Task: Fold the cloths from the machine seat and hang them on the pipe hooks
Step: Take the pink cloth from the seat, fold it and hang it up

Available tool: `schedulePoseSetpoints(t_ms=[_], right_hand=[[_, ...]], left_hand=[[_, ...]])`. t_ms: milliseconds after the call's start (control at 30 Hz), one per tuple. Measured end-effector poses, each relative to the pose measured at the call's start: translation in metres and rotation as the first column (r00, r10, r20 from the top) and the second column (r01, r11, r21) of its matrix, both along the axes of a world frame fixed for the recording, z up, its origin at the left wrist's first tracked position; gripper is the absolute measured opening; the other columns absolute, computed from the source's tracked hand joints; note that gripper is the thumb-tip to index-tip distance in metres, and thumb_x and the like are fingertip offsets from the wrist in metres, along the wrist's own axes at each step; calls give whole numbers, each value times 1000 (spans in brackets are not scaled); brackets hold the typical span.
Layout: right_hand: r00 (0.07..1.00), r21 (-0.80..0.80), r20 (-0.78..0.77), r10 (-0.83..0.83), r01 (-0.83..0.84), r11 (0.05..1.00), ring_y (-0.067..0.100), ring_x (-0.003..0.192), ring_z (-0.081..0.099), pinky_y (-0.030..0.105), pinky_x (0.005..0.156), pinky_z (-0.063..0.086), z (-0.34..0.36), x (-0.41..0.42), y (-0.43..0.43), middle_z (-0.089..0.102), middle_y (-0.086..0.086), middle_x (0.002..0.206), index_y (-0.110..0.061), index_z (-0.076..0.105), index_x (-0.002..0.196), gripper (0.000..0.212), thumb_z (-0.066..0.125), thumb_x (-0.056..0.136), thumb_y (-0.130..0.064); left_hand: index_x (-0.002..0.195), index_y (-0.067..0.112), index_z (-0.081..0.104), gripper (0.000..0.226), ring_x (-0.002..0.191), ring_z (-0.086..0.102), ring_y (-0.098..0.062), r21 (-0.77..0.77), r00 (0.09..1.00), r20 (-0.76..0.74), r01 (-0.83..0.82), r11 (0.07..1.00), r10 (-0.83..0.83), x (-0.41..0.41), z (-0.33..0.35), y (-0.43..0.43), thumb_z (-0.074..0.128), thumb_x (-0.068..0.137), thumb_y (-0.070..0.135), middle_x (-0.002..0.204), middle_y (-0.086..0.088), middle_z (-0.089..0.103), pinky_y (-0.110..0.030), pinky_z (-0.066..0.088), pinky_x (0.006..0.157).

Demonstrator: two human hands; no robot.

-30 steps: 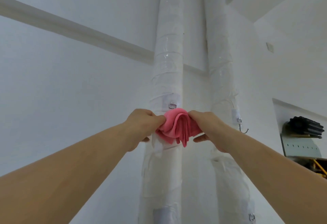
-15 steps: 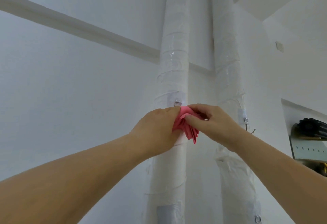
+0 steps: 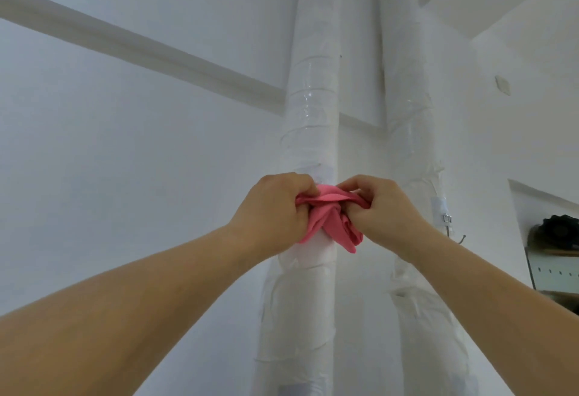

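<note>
A folded pink cloth (image 3: 332, 220) is pressed against the left white wrapped pipe (image 3: 313, 98), just under its adhesive hook pad (image 3: 324, 176). My left hand (image 3: 275, 214) grips the cloth's left side and my right hand (image 3: 385, 211) pinches its right side; both hands are closed on it. The cloth's lower folds hang down between my hands. The hook on the left pipe is hidden behind the cloth and fingers. On the right pipe (image 3: 407, 98) a bare metal hook (image 3: 451, 226) sticks out.
White walls with a raised ledge (image 3: 141, 48) surround the pipes. At the right edge stands a shelf (image 3: 554, 270) with a black object (image 3: 560, 232) on top. A further pad shows low on the left pipe (image 3: 300, 388).
Both hands have drawn closer together and lifted the pink cloth up to the hook pad on the left pipe; the hook that showed a second ago is now covered.
</note>
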State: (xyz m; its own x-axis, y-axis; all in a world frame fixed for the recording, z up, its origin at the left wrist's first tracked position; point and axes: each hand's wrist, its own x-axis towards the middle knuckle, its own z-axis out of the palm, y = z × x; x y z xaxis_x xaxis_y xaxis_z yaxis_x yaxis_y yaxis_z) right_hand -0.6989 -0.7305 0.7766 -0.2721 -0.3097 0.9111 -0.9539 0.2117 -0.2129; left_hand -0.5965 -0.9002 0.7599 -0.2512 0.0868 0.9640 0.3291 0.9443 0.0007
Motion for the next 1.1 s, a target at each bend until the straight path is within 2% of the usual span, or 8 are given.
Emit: schedulePoseSetpoints(t_ms=[267,400,533,600,700,867,1000,1100], right_hand=[[988,-1,123,95,-96,995,20,78,68,41,75,58,-46,15,0,76,-3,86,-37,69,115,42,58,77,-23],[985,-11,137,104,-103,995,25,77,68,46,77,58,-65,21,-4,75,1,86,-42,55,130,57,54,76,-23],[958,-53,254,134,-125,991,25,85,70,42,81,56,-73,26,-5,76,-6,97,-34,48,126,57,55,70,-28],[915,-79,341,217,-202,976,22,90,69,40,86,54,-67,26,0,74,-5,101,-32,53,123,62,57,62,-20],[887,-76,385,256,-246,966,16,95,61,27,82,48,-51,28,11,67,2,109,-29,60,127,75,57,54,-13],[942,-56,320,103,-90,994,13,133,40,32,109,38,-32,43,20,40,-7,139,-23,40,155,101,56,55,-20],[982,43,187,-6,-2,999,15,125,47,26,99,35,-27,56,23,53,-4,133,-21,48,150,92,52,57,-20],[978,148,204,-34,4,989,15,109,61,28,89,48,-32,61,24,65,-10,114,-32,54,141,84,54,58,-19]], left_hand=[[111,32,71,24,80,68,-10,-23,999,-28,16,1000,-17,-4,-31,2,57,93,41,87,13,74,-34,56,75],[141,39,50,46,92,63,-2,-4,1000,-18,2,1000,-2,-4,-50,10,57,96,33,109,21,68,-22,52,83],[143,45,31,50,92,58,4,58,998,63,23,998,-27,-2,-59,15,53,99,36,109,27,54,-10,43,77],[148,37,33,49,119,57,-5,36,992,126,-3,999,-1,3,-54,12,50,102,37,132,18,56,-21,47,97],[157,31,31,56,150,30,-13,-46,971,194,-134,990,141,16,-41,6,45,104,41,163,8,33,-36,29,124],[152,29,36,56,131,40,-17,-135,954,117,-260,956,276,38,-18,10,50,99,41,142,8,40,-38,44,108],[147,35,41,51,119,50,-17,-205,920,198,-297,932,337,43,-13,15,48,97,36,130,9,51,-40,49,101],[150,38,37,57,114,56,-18,-161,919,263,-258,953,293,42,-21,18,50,94,34,125,7,56,-39,51,99]])
